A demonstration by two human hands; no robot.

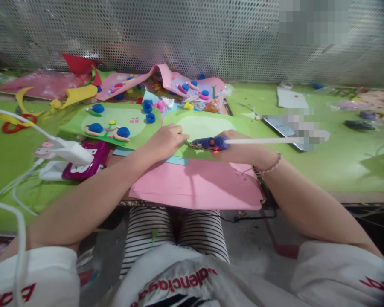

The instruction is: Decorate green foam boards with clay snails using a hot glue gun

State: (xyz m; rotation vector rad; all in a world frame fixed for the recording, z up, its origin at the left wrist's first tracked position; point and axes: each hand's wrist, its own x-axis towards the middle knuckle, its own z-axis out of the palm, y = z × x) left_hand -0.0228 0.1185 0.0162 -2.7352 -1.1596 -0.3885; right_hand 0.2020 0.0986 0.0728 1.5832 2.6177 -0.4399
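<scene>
My right hand (237, 150) is closed around a blue hot glue gun (218, 143) with a lit red light. A long white glue stick (262, 141) sticks out of its back end. The metal nozzle points left, toward the fingertips of my left hand (169, 141). Those fingers are pinched together close to the nozzle tip; whatever they hold is too small to make out. Both hands are over a green foam sheet (208, 123) with a pale green patch. To its left lies a similar sheet (128, 111) bearing blue-shelled snails (96, 128) and a flower.
Pink foam sheets (195, 183) lie at the table's front edge. Left are a purple power strip (88, 161), white cables and red-handled scissors (17, 123). Blue rings (149, 117) and small foam pieces are behind the hands. A phone (286, 130) lies right; a perforated metal panel (179, 34) stands behind.
</scene>
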